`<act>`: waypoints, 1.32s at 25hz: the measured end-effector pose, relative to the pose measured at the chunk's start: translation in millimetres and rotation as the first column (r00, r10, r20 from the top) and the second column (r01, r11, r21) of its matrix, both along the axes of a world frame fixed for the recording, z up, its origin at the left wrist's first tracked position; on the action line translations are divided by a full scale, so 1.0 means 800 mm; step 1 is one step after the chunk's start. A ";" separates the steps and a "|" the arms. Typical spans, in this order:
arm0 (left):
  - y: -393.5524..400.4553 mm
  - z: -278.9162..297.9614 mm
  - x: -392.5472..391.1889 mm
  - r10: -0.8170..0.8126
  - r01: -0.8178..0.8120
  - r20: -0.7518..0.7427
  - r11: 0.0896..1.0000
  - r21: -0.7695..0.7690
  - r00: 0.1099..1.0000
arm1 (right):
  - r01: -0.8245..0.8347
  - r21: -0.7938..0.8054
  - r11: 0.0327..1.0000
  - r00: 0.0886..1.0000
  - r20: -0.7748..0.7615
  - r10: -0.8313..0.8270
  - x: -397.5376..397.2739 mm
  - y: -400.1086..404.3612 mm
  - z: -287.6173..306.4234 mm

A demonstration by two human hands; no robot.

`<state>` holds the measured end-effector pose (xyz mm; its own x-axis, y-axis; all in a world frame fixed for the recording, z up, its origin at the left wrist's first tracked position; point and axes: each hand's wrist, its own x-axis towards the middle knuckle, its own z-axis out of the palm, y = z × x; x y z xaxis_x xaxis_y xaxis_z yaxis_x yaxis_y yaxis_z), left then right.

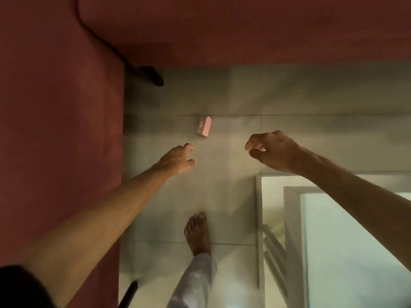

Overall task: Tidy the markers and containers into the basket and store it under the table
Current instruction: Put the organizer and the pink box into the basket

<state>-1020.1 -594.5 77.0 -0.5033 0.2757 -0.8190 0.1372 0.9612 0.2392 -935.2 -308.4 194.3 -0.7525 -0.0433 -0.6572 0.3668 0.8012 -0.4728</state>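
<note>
Nearest, bottom left, a dark sleeve (15, 285) at the shoulder, with a black rod-like edge (129, 294) just right of it. Right of that, a pale trouser leg (195, 283) ending in 1 bare foot (198, 232), planted on the pale tiled floor (233, 196). At near right, a white frame (259, 218) around a glassy, light-filled panel (355, 252), with slanted white bars (273, 252) inside its left edge.

Farther out, 2 bare forearms reaching over the floor. Left hand (176, 160) with fingers loosely spread and slightly bent, gripping nothing, hovering above the tile. Right hand (270, 150) well apart from it, fingers curled inward toward the thumb, nothing visibly between them; blurred, so contact of fingertips hard to tell.

Just beyond the left hand, between both hands and slightly far, a small pink box (204, 126) lying on the floor, tilted, with a white end face bearing a faint mark too small to read. Untouched by either hand; nothing between it and the hands.

Along the whole left side and across the far edge, a dark red cloth (62, 107) hanging down to the floor. At its inner corner, a black bar (151, 75) showing from under the fold.
</note>
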 end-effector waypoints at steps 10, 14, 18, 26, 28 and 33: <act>0.097 -0.259 -0.113 0.086 -0.068 -0.184 0.992 0.103 0.979 | 0.087 0.209 0.974 0.994 -0.079 -0.072 -0.021 0.018 -0.059; 0.056 -0.229 -0.045 0.382 -0.382 0.063 0.871 0.308 0.922 | 0.282 0.097 0.954 0.959 -0.061 -0.277 0.000 0.016 -0.024; 0.005 -0.102 0.009 0.672 -0.777 0.392 0.524 0.348 0.629 | 0.661 -0.128 0.740 0.746 0.005 -0.666 0.029 -0.005 0.016; 0.025 0.259 0.090 0.300 -0.573 0.524 0.650 0.499 0.797 | 0.875 -0.428 0.226 0.445 0.524 -0.726 0.134 -0.065 0.167; 0.054 0.324 0.129 0.174 -0.449 0.484 0.712 0.539 0.857 | 0.866 -0.469 0.172 0.436 0.542 -0.718 0.187 -0.061 0.210; 0.138 0.393 0.208 0.027 -0.232 0.398 0.848 0.477 0.917 | 0.864 -0.421 0.275 0.442 0.376 -0.814 0.350 -0.005 0.301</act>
<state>-853.9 -483.8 391.2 -0.2592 0.6539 -0.7107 -0.1744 0.6921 0.7004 -655.5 -312.1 435.5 -0.5278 0.2650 -0.8070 0.7412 -0.3203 -0.5899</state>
